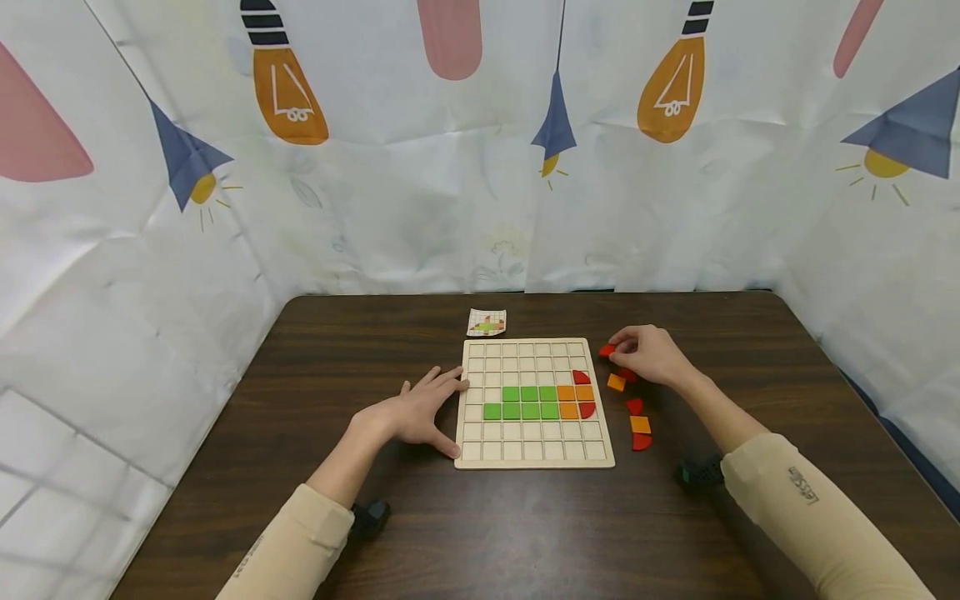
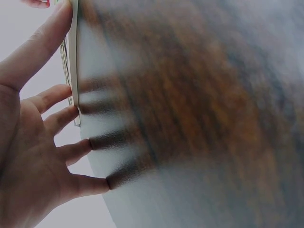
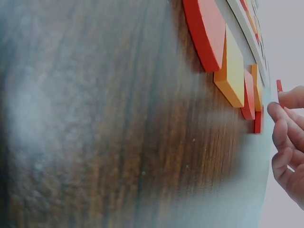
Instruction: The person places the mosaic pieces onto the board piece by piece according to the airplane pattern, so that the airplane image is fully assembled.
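Note:
My left hand [image 1: 423, 408] is spread, fingertips and thumb against the left edge of a pale wooden grid board [image 1: 532, 451]. Fingers and thumb also meet the board's side in the left wrist view. Beyond the board's right edge, my right hand [image 1: 651, 354] pinches a red quarter-circle tile [image 1: 607, 351] between thumb and fingers; the same tile shows in the right wrist view as a thin red edge [image 3: 279, 85]. Two rows of green square tiles [image 1: 529, 394] lie in the grid, followed by three orange squares [image 1: 584, 392] and two red quarter-circles [image 1: 581, 377].
Loose tiles lie right of the board: an orange square [image 1: 617, 382] and a red piece [image 1: 627, 374] near my right hand, then a red piece [image 1: 634, 407], an orange square [image 1: 639, 425] and a red quarter-circle [image 1: 641, 442]. A small pattern card [image 1: 487, 316] lies behind the board.

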Motion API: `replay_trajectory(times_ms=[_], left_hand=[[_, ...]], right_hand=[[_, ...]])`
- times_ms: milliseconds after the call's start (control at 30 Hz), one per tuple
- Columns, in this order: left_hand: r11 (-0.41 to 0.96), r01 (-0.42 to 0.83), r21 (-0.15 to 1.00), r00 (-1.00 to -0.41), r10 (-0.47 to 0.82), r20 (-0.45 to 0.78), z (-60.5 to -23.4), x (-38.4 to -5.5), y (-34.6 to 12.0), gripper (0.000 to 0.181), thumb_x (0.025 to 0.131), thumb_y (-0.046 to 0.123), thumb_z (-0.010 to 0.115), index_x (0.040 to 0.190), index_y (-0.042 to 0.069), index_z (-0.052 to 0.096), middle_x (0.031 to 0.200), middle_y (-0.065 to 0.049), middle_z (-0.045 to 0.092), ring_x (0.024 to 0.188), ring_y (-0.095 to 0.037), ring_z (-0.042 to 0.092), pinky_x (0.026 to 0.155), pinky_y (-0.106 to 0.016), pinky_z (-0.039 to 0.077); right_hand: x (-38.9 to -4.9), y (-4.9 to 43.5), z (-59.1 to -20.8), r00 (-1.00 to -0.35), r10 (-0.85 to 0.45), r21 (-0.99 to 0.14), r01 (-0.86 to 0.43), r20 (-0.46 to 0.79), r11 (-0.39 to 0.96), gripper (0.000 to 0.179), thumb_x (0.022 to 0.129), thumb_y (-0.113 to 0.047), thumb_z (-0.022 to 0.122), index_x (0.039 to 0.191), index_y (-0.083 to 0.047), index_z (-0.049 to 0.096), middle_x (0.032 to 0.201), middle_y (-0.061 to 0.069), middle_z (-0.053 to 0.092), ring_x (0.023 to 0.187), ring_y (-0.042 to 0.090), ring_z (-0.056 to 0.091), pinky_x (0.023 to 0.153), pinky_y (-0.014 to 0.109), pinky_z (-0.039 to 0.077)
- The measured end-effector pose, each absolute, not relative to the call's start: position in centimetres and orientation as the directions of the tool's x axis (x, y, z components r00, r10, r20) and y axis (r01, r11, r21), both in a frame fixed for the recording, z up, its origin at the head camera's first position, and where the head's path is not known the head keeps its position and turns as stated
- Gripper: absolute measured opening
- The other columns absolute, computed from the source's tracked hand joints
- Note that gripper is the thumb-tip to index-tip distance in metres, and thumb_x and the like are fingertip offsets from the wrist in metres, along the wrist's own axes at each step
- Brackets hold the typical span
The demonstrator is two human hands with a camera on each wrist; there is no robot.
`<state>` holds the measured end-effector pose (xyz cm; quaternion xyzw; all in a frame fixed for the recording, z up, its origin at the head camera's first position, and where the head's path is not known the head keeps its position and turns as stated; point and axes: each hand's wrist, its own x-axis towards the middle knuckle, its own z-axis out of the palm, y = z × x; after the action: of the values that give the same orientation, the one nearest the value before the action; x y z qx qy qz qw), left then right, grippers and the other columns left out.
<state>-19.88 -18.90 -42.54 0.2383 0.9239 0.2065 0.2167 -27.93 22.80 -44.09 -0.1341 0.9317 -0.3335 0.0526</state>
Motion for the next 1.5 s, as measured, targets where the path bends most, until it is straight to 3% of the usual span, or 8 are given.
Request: replay_trajectory(times_ms=[500, 1500], left_hand=[[0.801, 0.350, 0.485, -0.793, 0.529, -0.302, -42.4, -19.9, -18.9, 0.101, 0.079, 0.044, 0.090, 0.158, 0.011, 0.037, 0.171, -0.009, 0.012, 0.155, -0.040, 0.002, 0.111, -0.077, 0.007], [0.801, 0.349, 0.486, -0.793, 0.529, -0.302, -42.6, -20.0, -18.8, 0.102, 0.078, 0.044, 0.090, 0.159, 0.011, 0.037, 0.171, -0.009, 0.012, 0.155, -0.040, 0.002, 0.111, -0.078, 0.008]], right_hand=[[-26.9, 21.7, -44.1, -0.937, -0.347, -0.675, -0.287, 0.049, 0.680, 0.026, 0.095, -0.013, 0.073, 0.116, 0.002, 0.072, 0.096, 0.008, 0.070, 0.082, 0.023, 0.063, 0.070, 0.035, 0.055], [-25.3, 16.9, -44.5, -0.903, -0.424, -0.743, -0.331, 0.070, 0.582, 0.025, 0.092, -0.017, 0.079, 0.114, -0.005, 0.075, 0.093, -0.001, 0.072, 0.085, 0.018, 0.066, 0.078, 0.037, 0.056]])
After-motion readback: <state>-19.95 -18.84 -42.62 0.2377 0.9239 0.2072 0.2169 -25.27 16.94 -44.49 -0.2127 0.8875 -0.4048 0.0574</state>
